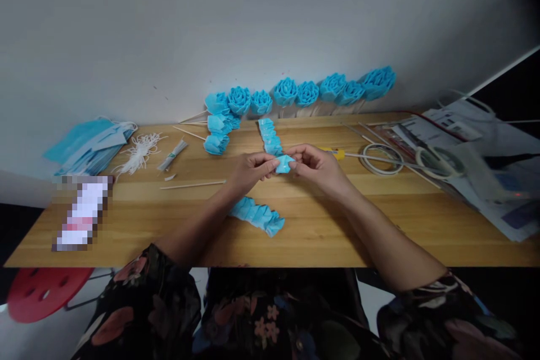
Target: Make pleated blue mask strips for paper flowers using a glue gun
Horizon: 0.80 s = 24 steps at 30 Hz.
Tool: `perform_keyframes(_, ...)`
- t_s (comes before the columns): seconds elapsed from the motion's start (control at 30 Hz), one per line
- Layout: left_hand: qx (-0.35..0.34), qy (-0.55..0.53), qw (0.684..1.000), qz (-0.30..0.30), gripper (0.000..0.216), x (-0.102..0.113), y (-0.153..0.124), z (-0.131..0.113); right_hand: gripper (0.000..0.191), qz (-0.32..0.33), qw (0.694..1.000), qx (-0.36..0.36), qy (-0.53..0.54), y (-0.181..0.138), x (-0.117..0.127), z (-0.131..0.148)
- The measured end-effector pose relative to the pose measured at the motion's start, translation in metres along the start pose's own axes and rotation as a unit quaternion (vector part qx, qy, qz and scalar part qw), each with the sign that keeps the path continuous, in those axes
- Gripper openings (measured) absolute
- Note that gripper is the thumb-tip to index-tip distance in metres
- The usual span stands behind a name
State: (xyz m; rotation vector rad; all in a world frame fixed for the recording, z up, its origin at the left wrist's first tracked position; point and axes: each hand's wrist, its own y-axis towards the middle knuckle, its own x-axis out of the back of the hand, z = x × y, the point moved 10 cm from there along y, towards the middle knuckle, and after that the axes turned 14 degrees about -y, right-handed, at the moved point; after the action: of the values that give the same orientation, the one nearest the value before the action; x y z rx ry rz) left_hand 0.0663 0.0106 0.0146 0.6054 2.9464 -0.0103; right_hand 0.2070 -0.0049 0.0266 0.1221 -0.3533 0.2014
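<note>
Between my two hands is a small folded piece of blue face-mask fabric (284, 163). My left hand (253, 171) pinches its left side between thumb and fingers. On the other side my right hand (314, 167) pinches its right edge. Just behind the fingers lies a pleated blue strip (270, 136) on the table. A second pleated blue strip (258, 216) rests nearer to me, partly behind my left forearm. Left of my left hand lies a thin wooden stick (194, 185).
Blue fabric flowers (286, 91) on sticks line the wall. A stack of blue face masks (90, 146), white ear loops (141, 153) and a phone (84, 212) are left. A yellow-handled screwdriver (337, 153), tape rolls (382, 158) and papers (485, 191) lie right. A red stool (48, 292) stands below.
</note>
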Motion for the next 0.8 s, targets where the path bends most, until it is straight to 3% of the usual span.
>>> perform_keyframes(0.3, 0.032, -0.004, 0.999, 0.034, 0.034, -0.009, -0.001, 0.007, 0.037, -0.009, 1.0, 0.005, 0.01, 0.001, 0.008, 0.004)
perform_keyframes(0.5, 0.008, 0.024, 0.999, 0.024, 0.026, -0.007, -0.001, 0.004, 0.038, 0.035, 0.999, -0.016, 0.005, -0.001, 0.007, 0.003)
perform_keyframes(0.8, -0.052, 0.147, 0.988, 0.011, 0.016, -0.019, -0.011, -0.007, 0.038, 0.06, 0.997, 0.01, -0.055, -0.001, -0.01, -0.002)
